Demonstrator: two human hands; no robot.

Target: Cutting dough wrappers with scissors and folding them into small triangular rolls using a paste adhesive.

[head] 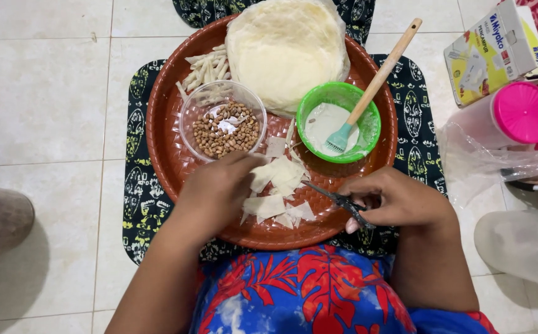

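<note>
**Hands at round tray with cut wrapper pieces**

Scissors (338, 201) sit in the right hand (395, 199), fingers curled closed around the handles, blades pointing left over the brown woven tray (163, 124). The left hand (219, 185) rests on the pile of pale wrapper pieces (278, 192), fingertips pinching one piece. Behind the pile stand a clear bowl of peanuts (224, 124) and a green bowl (338, 120) holding a brush (368, 93). A stack of round wrappers (286, 52) lies at the far rim.

The person has bare arms and wears a blue garment (318, 297) with big red leaf prints.
</note>
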